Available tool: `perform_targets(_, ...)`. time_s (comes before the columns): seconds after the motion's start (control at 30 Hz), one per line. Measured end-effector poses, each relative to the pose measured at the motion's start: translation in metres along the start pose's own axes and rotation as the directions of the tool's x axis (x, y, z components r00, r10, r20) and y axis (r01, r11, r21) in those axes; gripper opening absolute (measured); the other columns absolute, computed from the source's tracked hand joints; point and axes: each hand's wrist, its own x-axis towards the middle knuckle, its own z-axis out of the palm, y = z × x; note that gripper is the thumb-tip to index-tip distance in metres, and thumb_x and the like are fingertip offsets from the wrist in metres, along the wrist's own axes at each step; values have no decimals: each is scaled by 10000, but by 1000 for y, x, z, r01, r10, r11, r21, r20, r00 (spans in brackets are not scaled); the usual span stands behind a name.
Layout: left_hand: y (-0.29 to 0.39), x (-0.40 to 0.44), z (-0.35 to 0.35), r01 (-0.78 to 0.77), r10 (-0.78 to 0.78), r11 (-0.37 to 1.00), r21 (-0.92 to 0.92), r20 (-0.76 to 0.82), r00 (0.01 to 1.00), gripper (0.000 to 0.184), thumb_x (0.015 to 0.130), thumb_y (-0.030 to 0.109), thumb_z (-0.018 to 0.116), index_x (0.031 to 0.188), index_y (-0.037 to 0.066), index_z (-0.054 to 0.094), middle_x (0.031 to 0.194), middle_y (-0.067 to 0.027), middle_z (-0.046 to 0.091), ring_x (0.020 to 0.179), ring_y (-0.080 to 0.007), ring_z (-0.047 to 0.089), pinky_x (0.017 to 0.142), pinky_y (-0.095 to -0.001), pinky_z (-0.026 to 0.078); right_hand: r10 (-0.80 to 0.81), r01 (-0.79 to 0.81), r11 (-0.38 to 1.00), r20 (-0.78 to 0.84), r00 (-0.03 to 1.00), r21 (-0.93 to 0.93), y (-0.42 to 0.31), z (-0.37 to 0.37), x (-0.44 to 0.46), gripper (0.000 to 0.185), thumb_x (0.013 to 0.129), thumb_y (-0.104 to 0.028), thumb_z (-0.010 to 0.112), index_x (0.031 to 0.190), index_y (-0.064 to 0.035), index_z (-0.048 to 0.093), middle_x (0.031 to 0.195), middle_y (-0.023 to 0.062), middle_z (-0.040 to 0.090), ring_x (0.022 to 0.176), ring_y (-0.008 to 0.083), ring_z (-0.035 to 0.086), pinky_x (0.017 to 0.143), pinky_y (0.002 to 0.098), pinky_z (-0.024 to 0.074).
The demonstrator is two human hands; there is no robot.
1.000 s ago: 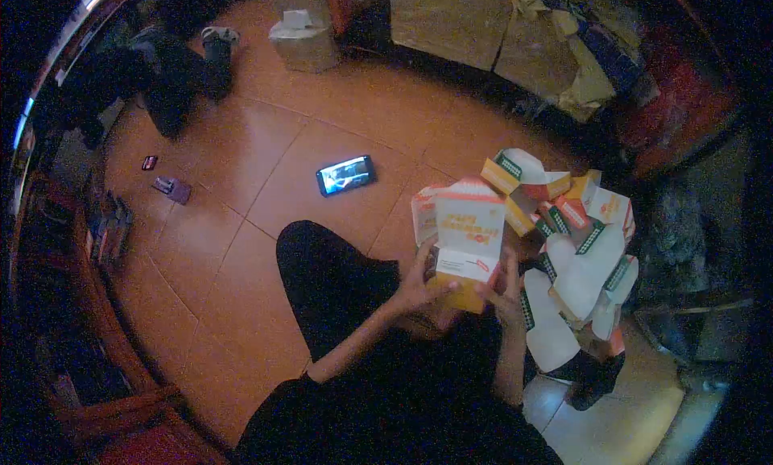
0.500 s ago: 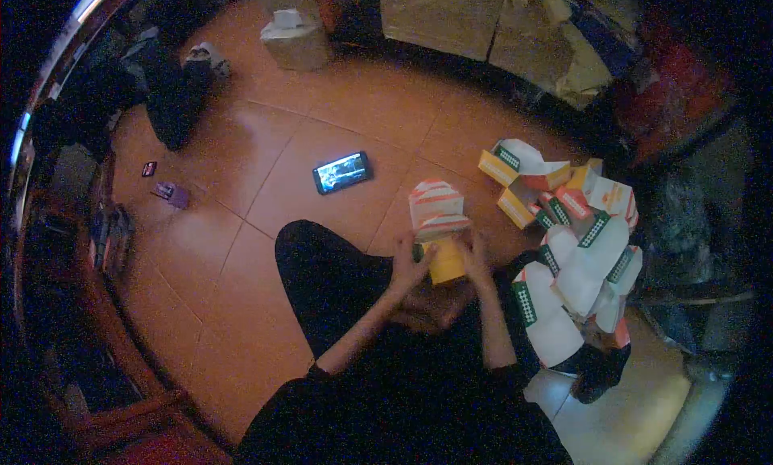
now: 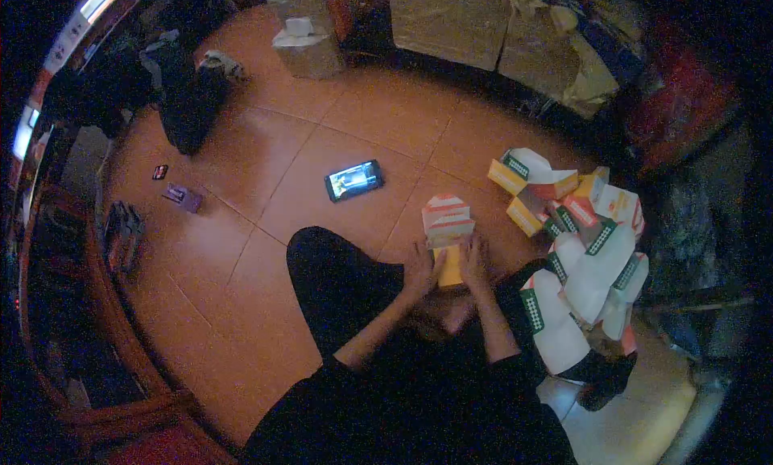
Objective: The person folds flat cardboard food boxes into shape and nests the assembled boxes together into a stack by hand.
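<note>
In front of my lap is a folding paper food carton (image 3: 451,265), with a yellow-orange body and a raised flap striped red and white. My left hand (image 3: 421,270) grips its left side, thumb against the yellow face. On the opposite side my right hand (image 3: 475,264) has its fingers closed along the edge. The fingertips are partly hidden and dim. To the right lies a loose pile of similar paper cartons (image 3: 596,268), white, green, orange and red, some folded into open shapes.
A lit phone (image 3: 353,180) lies on the tiled floor ahead of my knee (image 3: 334,260). Farther left are a purple box (image 3: 183,198) and a small dark item (image 3: 160,172). Large wrapped cardboard boxes (image 3: 447,22) line the back. A dark heap of cloth (image 3: 189,103) is at the upper left.
The whole view has shifted slightly, so things appear a little farther right and lower. Both hands stay on the carton's sides, with fingers slightly repositioned. The phone's picture has changed.
</note>
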Motion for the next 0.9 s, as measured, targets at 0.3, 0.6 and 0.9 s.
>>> perform_targets(0.3,-8,-21,14,-402,501,792,459,-113,858,633,821,394,525,1322,55,336,1343,-251,315,1179,-410,374,937,-516,328,378,-388,921,289,880,-23,-59,-63,16,443,891,-282,437,1234,-7,379,1137,278,469,1049,461,441,853,525,397)
perform_targets(0.6,53,-22,-23,-477,446,822,311,168,879,600,842,311,495,1389,205,274,1448,-170,160,1327,-354,178,1052,-533,149,-39,-284,766,-483,875,-577,-66,-187,-3,489,807,-296,566,1188,-27,416,1105,267,477,1063,434,435,904,488,353)
perform_targets(0.9,68,-38,-29,-515,555,548,659,174,814,534,890,302,419,1394,238,253,1427,-254,135,1310,-421,170,1052,-527,145,575,-645,730,-305,759,-227,-48,-252,-38,644,724,-89,608,1302,-114,326,1153,253,499,1042,403,506,868,466,414)
